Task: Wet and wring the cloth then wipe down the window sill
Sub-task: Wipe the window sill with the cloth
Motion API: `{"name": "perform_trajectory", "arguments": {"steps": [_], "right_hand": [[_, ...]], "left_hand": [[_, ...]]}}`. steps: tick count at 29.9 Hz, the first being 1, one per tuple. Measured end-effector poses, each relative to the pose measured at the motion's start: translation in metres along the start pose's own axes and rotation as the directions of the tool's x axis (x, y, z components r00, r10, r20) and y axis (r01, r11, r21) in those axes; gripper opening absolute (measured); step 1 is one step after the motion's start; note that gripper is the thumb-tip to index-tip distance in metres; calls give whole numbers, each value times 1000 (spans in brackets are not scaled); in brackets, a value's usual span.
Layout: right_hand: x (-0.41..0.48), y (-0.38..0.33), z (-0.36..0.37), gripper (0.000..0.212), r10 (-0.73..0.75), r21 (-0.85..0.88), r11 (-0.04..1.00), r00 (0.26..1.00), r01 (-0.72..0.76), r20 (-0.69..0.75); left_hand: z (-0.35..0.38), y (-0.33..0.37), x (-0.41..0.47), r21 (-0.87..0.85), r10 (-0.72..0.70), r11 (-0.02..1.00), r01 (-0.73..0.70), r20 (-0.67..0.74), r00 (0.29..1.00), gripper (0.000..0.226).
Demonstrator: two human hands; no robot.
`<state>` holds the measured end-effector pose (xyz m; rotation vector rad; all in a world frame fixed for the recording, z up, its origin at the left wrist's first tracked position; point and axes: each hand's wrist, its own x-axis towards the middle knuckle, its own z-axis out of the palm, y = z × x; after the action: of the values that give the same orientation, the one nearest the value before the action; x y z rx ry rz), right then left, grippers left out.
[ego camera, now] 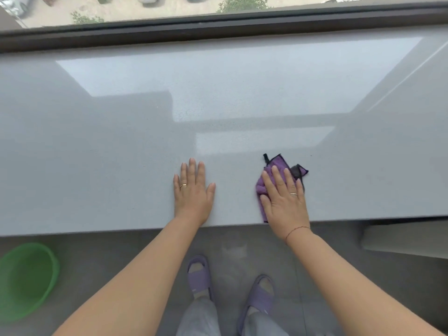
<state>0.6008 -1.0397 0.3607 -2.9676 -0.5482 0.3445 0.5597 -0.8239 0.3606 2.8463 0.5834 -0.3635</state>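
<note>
The grey window sill (121, 141) fills the middle of the frame from edge to edge. It is deep and glossy, and the dark window frame (218, 27) runs along the top. Most of the sill lies above the hands in the picture, so the likeliest slip is an uneven job: short strokes near the lower edge would leave the far strip by the frame unwiped. Dampness does not show on so shiny a surface, which makes skipped patches hard to spot. A cloth wrung too little could also drip over the lower edge onto the floor by the feet.

A green basin (26, 280) sits on the floor at lower left, well apart from both hands. I cannot tell whether it holds water.

The left hand (192, 192) lies flat and bare on the sill at lower centre, fingers straight and slightly spread, holding nothing and probably bracing. The right hand (284, 202), right of it, also lies flat with straight fingers, pressing down rather than gripping.

The purple cloth (278, 163) is bunched under the right palm at the sill's lower edge. Its black-trimmed corners poke out above the fingertips and at the thumb side, and it lies apart from the left hand. Pressed only by a flat palm, it could slide out or drop off the edge.
</note>
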Motion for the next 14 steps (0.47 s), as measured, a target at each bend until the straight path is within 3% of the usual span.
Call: {"name": "perform_trajectory", "arguments": {"steps": [2,4,6,9,11,14], "right_hand": [[-1,-1,0,57,176,23,984,984,-176,5],[-3,-28,1,59,244,57,968,970,-243,-1],[-12,-60,7,59,59,79,995,998,-58,-2],[-24,-62,10,57,-253,49,967,965,250,69],[-22,-31,9,56,-254,1,967,966,254,42],[-24,29,3,55,-60,-11,998,998,60,-26]], "left_hand": [[-1,4,2,2,-19,1000,19,20,1000,62],[-2,11,1,-12,-53,998,54,27,998,62],[-1,20,-1,-24,-52,998,52,11,999,62],[1,36,-7,-21,0,1000,-1,-18,1000,61],[3,42,-12,-27,16,1000,-16,-2,1000,63],[7,47,-18,8,50,999,-50,17,999,66]]}}
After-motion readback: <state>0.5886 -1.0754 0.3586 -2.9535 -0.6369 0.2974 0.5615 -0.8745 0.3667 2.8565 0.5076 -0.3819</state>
